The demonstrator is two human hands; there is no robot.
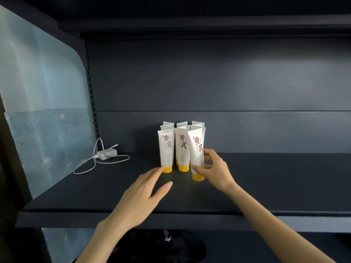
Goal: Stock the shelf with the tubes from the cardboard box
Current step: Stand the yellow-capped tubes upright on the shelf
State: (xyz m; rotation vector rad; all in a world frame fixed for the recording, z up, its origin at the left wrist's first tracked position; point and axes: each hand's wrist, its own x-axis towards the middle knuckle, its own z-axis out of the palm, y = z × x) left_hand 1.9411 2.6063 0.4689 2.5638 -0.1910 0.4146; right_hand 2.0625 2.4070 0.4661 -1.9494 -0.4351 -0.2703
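Several white tubes with yellow caps stand cap-down in rows on the dark shelf [266, 179]. The front-left tube [166, 149] and front-middle tube [182, 149] stand upright. The front-right tube [197, 150] leans left, slightly forward of the row, and my right hand [214, 169] grips its lower part between thumb and fingers. My left hand [144, 190] reaches in with straight fingers; its fingertip touches the yellow cap of the front-left tube. The cardboard box is not in view.
A white charger [107, 154] with a looped cable [89, 166] lies on the shelf to the left. A light blue panel [41, 103] forms the left side. The shelf's front edge [190, 213] runs below my hands, and another shelf sits overhead.
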